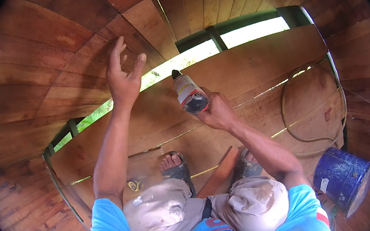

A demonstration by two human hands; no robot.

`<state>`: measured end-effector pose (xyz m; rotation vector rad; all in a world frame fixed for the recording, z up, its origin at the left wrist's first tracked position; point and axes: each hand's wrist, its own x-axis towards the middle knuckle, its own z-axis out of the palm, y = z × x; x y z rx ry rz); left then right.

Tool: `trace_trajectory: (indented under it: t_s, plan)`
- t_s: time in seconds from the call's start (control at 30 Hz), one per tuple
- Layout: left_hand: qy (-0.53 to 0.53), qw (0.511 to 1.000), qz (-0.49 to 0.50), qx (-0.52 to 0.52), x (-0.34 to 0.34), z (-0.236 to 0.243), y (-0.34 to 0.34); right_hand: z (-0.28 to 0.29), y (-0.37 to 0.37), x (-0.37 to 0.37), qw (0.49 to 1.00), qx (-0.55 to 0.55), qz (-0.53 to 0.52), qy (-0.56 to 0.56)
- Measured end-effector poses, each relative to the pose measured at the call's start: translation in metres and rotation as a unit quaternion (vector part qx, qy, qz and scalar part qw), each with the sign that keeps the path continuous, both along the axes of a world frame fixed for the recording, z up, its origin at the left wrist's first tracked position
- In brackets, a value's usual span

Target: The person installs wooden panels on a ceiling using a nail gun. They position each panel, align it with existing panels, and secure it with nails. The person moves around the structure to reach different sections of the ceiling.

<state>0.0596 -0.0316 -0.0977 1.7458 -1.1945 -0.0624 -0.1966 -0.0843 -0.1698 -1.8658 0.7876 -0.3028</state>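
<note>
My left hand [125,79] is raised on the left in front of the plank wall [74,78], its fingers spread with nothing in them. Whether a fingertip touches the boards I cannot tell. My right hand [220,111] grips a power drill [189,92] with a grey body, a red and dark rear end and a black chuck. The drill's nose points away from me, toward the bright gap at the wall's foot. Its handle is mostly hidden behind the body and my fingers.
Wide boards [236,79] run beneath me, with narrow gaps between them. A reddish plank [222,171] lies between my sandaled feet. On the right are a looped hose or cable [285,117] and a paint-spattered blue bucket [335,173]. A small yellow-and-black object [134,185] lies left of my feet.
</note>
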Motion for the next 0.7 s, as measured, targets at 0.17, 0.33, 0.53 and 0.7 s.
trace_trajectory:
  t_s: [0.17, 0.33, 0.53, 0.7]
  plan:
    - [0.122, 0.992, -0.007, -0.013, 0.003, -0.002, -0.011, 0.011, 0.0, -0.004, 1.0, 0.026, -0.002, -0.006]
    - [0.17, 0.98, 0.002, 0.107, 0.032, -0.025, -0.018, 0.015, -0.005, -0.011, 0.997, 0.071, 0.024, -0.013]
    - [0.046, 0.969, 0.044, 0.239, 0.051, -0.068, -0.025, 0.008, -0.003, -0.009, 0.997, 0.071, 0.041, 0.008]
    - [-0.089, 0.925, 0.067, 0.363, 0.043, -0.072, -0.047, 0.0, 0.009, -0.004, 0.999, 0.022, 0.04, 0.008]
